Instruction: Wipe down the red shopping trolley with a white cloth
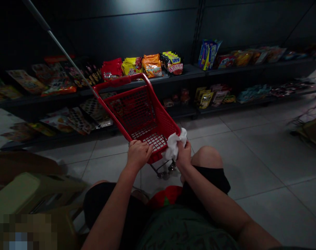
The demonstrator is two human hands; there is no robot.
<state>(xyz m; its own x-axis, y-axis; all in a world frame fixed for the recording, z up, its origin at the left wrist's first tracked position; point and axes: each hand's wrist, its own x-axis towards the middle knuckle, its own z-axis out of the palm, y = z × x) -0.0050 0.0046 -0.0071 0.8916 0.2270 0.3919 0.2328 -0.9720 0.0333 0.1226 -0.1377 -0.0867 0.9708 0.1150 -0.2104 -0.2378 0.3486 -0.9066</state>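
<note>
A small red shopping cart (161, 119) with a lattice basket stands on the floor before my knees, its handle on the far side by the shelf. My left hand (139, 154) is closed over the near left corner of the basket rim. At the near right corner my right hand (183, 152) is closed around a crumpled white cloth (173, 145), which lies against the rim. Whether it is cloth or paper is hard to tell. A thin metal pole (69, 59) rises from the left of the cart's handle toward the upper left.
Dark shelves (190, 71) run behind the cart, holding noodle packets (151, 66), blue snack packs (209, 53) and other bags. A pale green plastic stool (14, 192) stands at left. A cardboard box (313, 130) sits at the right edge. Grey tiles (254, 152) cover the floor.
</note>
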